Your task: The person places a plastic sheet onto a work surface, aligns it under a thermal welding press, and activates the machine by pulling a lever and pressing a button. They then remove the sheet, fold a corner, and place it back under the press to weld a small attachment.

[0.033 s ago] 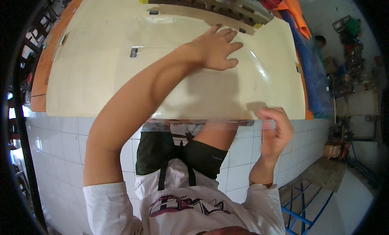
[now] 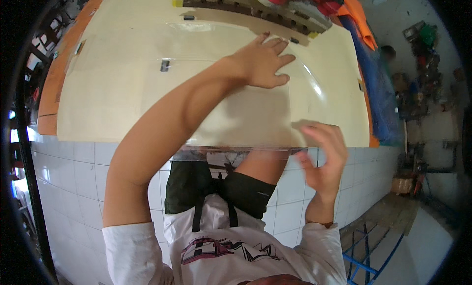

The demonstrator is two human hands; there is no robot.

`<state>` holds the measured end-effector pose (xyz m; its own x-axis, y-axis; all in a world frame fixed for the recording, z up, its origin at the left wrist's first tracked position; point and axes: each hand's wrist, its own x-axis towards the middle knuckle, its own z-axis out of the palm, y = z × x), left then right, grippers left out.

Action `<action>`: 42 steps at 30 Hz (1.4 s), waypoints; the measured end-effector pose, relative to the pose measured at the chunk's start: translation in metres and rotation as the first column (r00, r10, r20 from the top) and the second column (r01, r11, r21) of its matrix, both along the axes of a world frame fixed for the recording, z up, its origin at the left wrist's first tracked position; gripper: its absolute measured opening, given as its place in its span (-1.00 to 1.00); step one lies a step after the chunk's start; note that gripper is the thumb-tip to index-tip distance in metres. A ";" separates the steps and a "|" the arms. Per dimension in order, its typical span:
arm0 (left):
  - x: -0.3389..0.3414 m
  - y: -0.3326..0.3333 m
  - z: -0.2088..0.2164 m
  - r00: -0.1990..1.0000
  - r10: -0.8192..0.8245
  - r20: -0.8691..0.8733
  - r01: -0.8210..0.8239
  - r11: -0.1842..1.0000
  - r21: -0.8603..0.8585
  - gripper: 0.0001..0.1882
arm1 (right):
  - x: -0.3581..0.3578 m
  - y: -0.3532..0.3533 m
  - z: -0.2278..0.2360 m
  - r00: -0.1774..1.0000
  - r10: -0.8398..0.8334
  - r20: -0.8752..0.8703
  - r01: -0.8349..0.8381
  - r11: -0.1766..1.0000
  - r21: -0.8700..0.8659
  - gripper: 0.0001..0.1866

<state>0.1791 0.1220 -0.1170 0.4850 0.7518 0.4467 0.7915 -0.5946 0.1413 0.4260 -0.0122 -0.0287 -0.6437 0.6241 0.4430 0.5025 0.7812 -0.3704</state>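
My left hand (image 2: 266,64) lies flat with fingers spread on a clear plastic sheet (image 2: 260,130), toward the far side of the cream tabletop (image 2: 105,98). Light glints off the sheet to the right of that hand. The sheet's front edge hangs a little over the table's near edge, above my lap. By the right end of this overhang is my right hand (image 2: 328,159), slightly smeared by motion. Its thumb and fingers are apart, with nothing visible between them. Whether its fingertips touch the sheet or tabletop, I cannot tell.
A long bar with holes (image 2: 250,9) runs along the far side, yellow tape at its ends. Small dark blocks (image 2: 164,65) sit on the tabletop. Orange cloth (image 2: 361,22) and blue sheeting (image 2: 381,98) lie at the right. A blue metal frame (image 2: 364,260) stands lower right.
My right hand has shifted slightly left, and its thumb has moved away from the fingers. My left hand stays pressed in the same spot.
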 end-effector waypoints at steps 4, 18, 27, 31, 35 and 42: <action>0.003 -0.003 0.002 0.999 0.013 0.030 -0.013 1.000 -0.017 -0.31 | -0.004 -0.012 -0.002 0.849 0.032 0.527 -0.011 0.999 -0.042 -0.13; 0.008 -0.006 0.011 0.984 -0.028 0.177 -0.013 0.975 0.223 -0.74 | 0.134 0.167 0.033 0.657 -0.664 -0.356 0.745 0.645 0.173 -0.71; 0.003 -0.009 0.015 0.991 -0.017 0.136 -0.010 0.979 0.202 -0.85 | -0.009 0.150 0.022 0.948 -0.306 0.088 0.311 0.949 -0.053 -0.71; 0.006 -0.010 0.016 0.987 -0.048 0.152 0.006 0.965 0.263 -0.86 | 0.027 0.192 0.007 0.892 -0.392 0.223 0.421 0.902 -0.098 -0.59; 0.012 -0.012 0.025 0.996 -0.052 0.070 0.033 0.966 0.257 -0.87 | 0.083 0.211 0.001 0.487 -0.740 0.465 0.780 0.607 0.150 -0.39; 0.017 -0.020 0.046 0.968 0.061 -0.244 -0.046 0.997 0.069 -0.82 | 0.115 0.223 -0.023 0.535 -0.790 0.298 0.777 0.599 0.192 -0.36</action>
